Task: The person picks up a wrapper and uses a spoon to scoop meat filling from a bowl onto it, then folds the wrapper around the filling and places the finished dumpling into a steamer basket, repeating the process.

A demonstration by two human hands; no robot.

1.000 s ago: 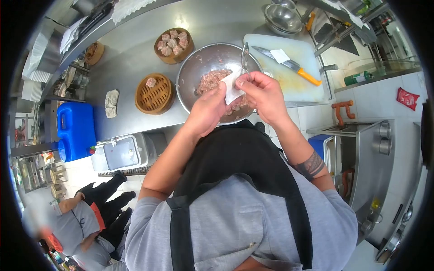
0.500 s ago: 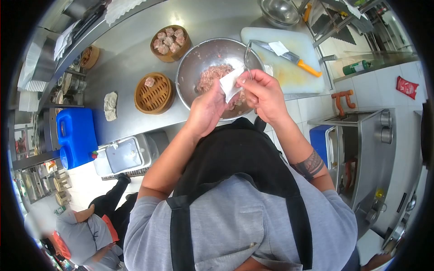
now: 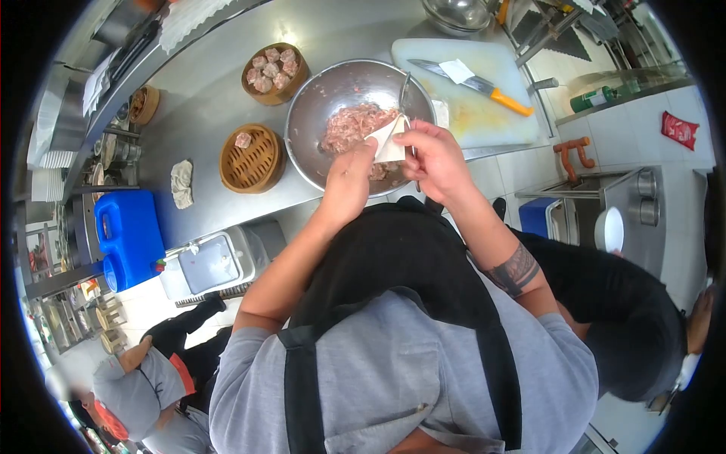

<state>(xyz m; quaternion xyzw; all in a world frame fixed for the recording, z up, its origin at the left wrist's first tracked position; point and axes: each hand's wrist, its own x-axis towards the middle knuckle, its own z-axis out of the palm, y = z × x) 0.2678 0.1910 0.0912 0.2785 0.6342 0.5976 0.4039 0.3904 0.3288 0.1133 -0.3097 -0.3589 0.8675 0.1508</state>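
Over a large steel mixing bowl (image 3: 301, 113), my left hand (image 3: 350, 178) is closed on a white dumpling wrapper (image 3: 386, 135). Pink minced filling (image 3: 348, 127) lies in the bowl below. My right hand (image 3: 436, 155) pinches the wrapper's right side between thumb and finger. A thin metal utensil (image 3: 405, 92) sticks up from that same hand, its lower end partly hidden by the fingers. Left of the bowl, a bamboo steamer (image 3: 261, 174) carries one dumpling (image 3: 243, 140). Behind it, a second steamer (image 3: 298, 85) holds several open-topped dumplings (image 3: 271, 69).
Right of the bowl, a cutting board (image 3: 484, 130) bears a yellow-handled knife (image 3: 512, 101) with a white wrapper (image 3: 456, 71) across its blade. A crumpled cloth (image 3: 181, 184) and blue jug (image 3: 130, 234) are at left. One person (image 3: 628, 318) is close at right, another (image 3: 140, 382) at left.
A person in black trousers has come in at the right beside a white bowl. My hands stay over the mixing bowl, and the wrapper has become more folded. The view has shifted slightly.
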